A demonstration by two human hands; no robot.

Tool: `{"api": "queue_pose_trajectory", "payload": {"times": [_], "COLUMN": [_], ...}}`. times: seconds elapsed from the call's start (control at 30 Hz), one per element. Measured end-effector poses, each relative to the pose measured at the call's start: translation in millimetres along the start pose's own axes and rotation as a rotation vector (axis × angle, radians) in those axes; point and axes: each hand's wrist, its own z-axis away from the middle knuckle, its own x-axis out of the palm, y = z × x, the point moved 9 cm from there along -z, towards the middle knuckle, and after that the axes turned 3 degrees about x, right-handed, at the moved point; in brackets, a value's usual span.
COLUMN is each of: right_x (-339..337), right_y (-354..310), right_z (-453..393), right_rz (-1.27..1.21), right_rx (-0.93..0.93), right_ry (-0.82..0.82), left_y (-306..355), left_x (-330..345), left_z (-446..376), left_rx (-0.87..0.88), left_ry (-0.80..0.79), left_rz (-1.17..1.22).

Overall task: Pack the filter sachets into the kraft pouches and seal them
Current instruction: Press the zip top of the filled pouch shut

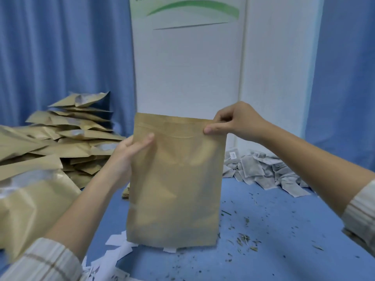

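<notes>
A filled kraft pouch (174, 179) stands upright in the middle, its bottom on the blue surface. My left hand (129, 151) grips its left edge below the zip strip, thumb across the front. My right hand (233, 120) pinches the top right corner at the zip strip. The pouch's mouth looks flat and closed. A heap of grey filter sachets (263, 171) lies behind and to the right of the pouch.
A tall pile of kraft pouches (67, 138) fills the left side, with one large pouch (30, 207) close at the lower left. White paper strips (115, 252) lie under and in front of the pouch. Loose herb crumbs (263, 230) dot the blue surface at right. Blue curtains hang behind.
</notes>
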Motion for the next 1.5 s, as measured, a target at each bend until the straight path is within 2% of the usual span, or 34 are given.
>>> {"api": "queue_pose_trajectory", "payload": {"times": [0.1,0.2,0.33,0.47,0.6,0.67,0.87,1.0,1.1,1.33,1.5], "right_x": [1.7,-4.9,3.2,9.4,26.0,34.9,44.6,61.3,89.9,93.9,96.8], "right_y": [1.2,12.0,29.8,45.0,54.6,58.6,63.8,35.3,5.7,0.0,-0.6], "right_z": [-4.6,-4.1,-1.2,-3.8,-1.3,-0.4,-7.8,-19.8,-28.6,-32.5,-31.8], "right_rz": [-0.011,0.0,-0.023,-0.009,0.126,0.19,0.295,0.228,0.268,0.356,0.443], "right_rx": [-0.02,0.003,0.027,0.07,0.047,0.047,0.112,0.115,0.016,-0.096,-0.11], "right_ry": [0.053,0.074,0.036,0.039,-0.019,-0.055,-0.242,-0.356,-0.441,-0.363,-0.339], "left_y": [2.0,-5.0,-21.4,-43.0,-49.8,-47.6,-41.0,-35.4,-31.7,-29.4,-28.3], "left_x": [-13.3,-31.9,-33.9,-28.9,-21.9,-18.6,-26.2,-16.2,0.1,-3.0,-6.8], "left_z": [-3.6,-3.4,5.1,11.4,11.2,9.2,10.0,7.5,5.1,10.2,12.4], "left_rx": [-0.007,-0.036,-0.056,-0.15,-0.211,-0.186,-0.05,0.003,0.029,0.048,0.106], "left_ry": [0.136,0.287,0.363,0.366,0.259,0.235,0.378,0.357,0.288,0.268,0.426], "left_rz": [-0.069,-0.042,0.003,0.078,0.003,-0.093,-0.27,-0.361,-0.362,-0.275,-0.26]}}
